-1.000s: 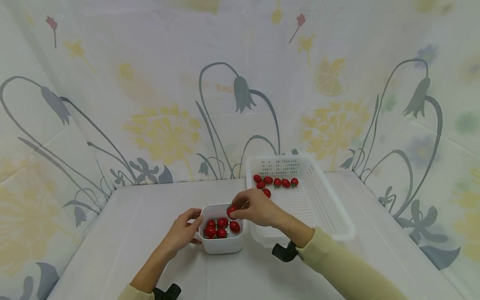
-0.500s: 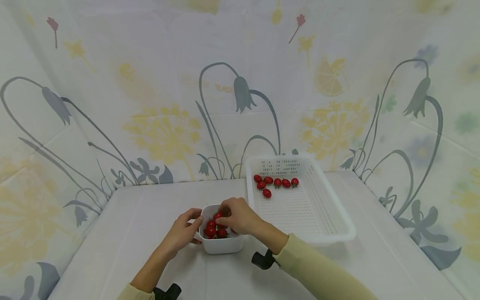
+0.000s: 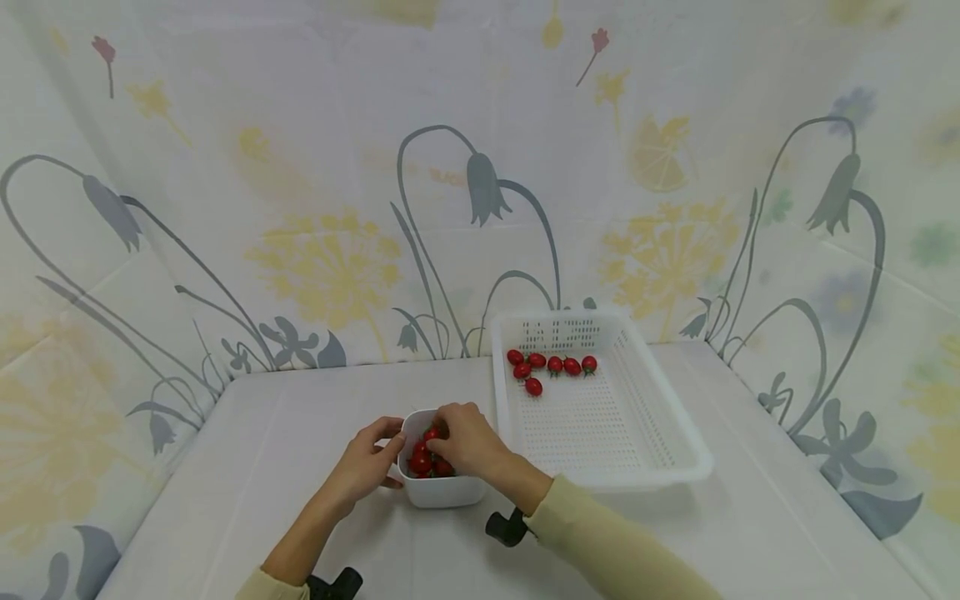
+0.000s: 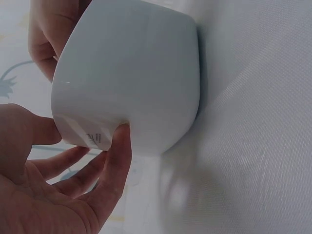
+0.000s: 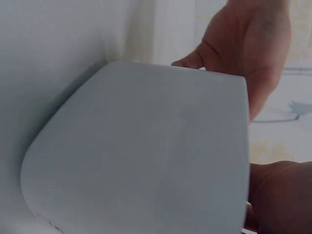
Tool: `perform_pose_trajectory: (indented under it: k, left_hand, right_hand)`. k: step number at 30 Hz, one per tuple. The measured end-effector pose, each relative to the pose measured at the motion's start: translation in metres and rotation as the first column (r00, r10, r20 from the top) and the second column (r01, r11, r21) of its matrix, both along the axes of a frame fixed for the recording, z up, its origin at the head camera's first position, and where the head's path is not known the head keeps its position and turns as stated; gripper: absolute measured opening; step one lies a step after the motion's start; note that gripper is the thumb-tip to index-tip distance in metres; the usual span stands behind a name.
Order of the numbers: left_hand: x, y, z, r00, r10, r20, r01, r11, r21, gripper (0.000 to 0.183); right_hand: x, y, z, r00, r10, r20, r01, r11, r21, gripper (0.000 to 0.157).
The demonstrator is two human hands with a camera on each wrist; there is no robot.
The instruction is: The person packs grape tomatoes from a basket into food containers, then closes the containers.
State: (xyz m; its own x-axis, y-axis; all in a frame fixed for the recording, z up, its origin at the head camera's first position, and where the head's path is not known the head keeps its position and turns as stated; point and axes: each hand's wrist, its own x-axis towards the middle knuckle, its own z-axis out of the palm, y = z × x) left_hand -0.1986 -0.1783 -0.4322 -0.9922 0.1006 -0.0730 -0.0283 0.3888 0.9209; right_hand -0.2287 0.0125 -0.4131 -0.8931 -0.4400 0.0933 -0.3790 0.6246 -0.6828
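My left hand [image 3: 365,463] holds the white rounded-square container [image 3: 446,493] at its left side. In the left wrist view the thumb lies at the rim and the fingers against the outer wall [image 4: 129,73]. My right hand [image 3: 467,442] reaches over the right rim with curled fingers, pinching a red cherry tomato [image 3: 431,434] low inside the container. Its fingertips are partly hidden among the other cherry tomatoes [image 3: 421,462] there. The right wrist view is mostly filled by the container's outer wall [image 5: 146,146], which hides the grip.
A white perforated plastic basket [image 3: 678,417] stands just right of the container, with several cherry tomatoes [image 3: 572,367] in its back left part. Both rest on a white-covered table [image 3: 300,417]. A flower-printed cloth [image 3: 337,267] hangs behind.
My right hand has moved left and down, carrying a cherry tomato from the container's right rim to its back left inside. The left hand and the container have stayed in place.
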Motion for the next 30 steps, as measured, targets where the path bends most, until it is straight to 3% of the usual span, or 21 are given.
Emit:
perform_pose_trajectory:
  k: [7,18,24,30]
  left_hand:
    - [0.000,0.001,0.001,1.000,-0.009,-0.004,0.009,1.000,-0.002,0.033]
    - [0.000,0.000,-0.003,1.000,-0.007,-0.007,0.007,1.000,0.017,0.033]
    - [0.001,-0.001,-0.005,1.000,-0.005,-0.007,0.005,1.000,0.009,0.034]
    - [0.000,-0.001,-0.004,1.000,-0.007,-0.011,0.008,1.000,0.011,0.034]
  right_hand:
    - [0.003,-0.004,-0.007,0.997,-0.030,-0.070,0.031,0.999,0.019,0.015]
    - [0.006,-0.011,-0.015,0.972,-0.064,-0.226,0.101,0.982,0.157,0.010]
    - [0.007,-0.013,-0.017,0.965,-0.051,-0.257,0.118,0.960,0.252,0.012]
    - [0.005,-0.015,-0.014,0.974,-0.060,-0.218,0.122,0.951,0.283,0.012]
